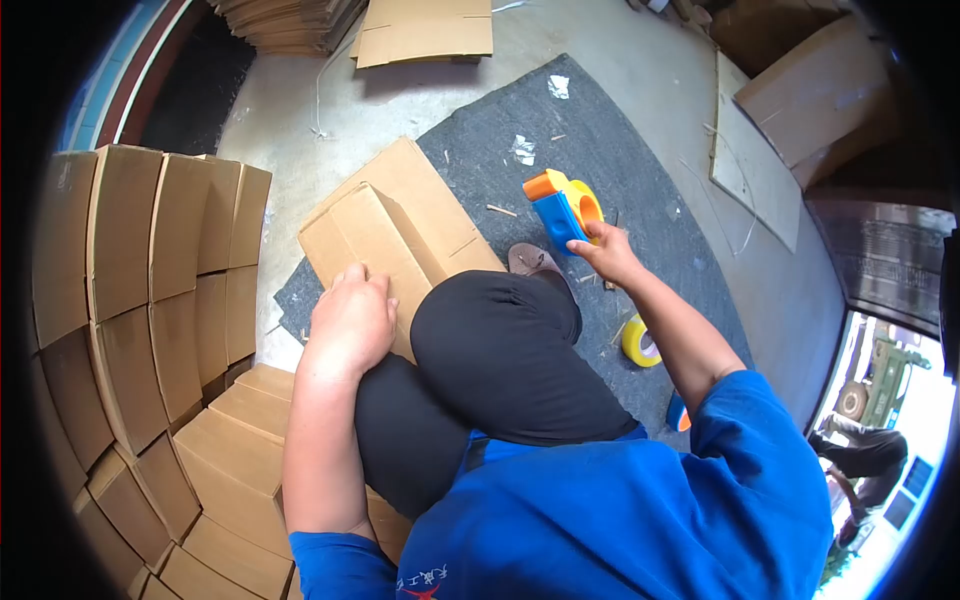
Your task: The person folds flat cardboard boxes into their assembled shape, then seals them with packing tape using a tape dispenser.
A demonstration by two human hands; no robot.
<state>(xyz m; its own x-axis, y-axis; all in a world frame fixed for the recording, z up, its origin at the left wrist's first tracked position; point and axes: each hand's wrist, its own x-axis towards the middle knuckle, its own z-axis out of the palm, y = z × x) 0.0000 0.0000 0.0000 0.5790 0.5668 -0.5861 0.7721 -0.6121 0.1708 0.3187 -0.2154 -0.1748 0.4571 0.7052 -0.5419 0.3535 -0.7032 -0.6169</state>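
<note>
My left hand (354,312) rests on the near part of a brown cardboard box (362,238), its fingers bent a little and apart on the cardboard. The box lies tilted on flat cardboard, beside my knee. My right hand (610,254) grips a blue and orange tape dispenser (562,215) fitted with a yellow tape roll. It is held above the dark mat, to the right of the box and clear of it.
Stacked closed boxes (130,260) line the left side. A yellow tape roll (640,341) and another blue and orange item (678,412) lie on the dark mat (640,170). Flat cardboard (425,28) is ahead; a seated person (868,455) is at the far right.
</note>
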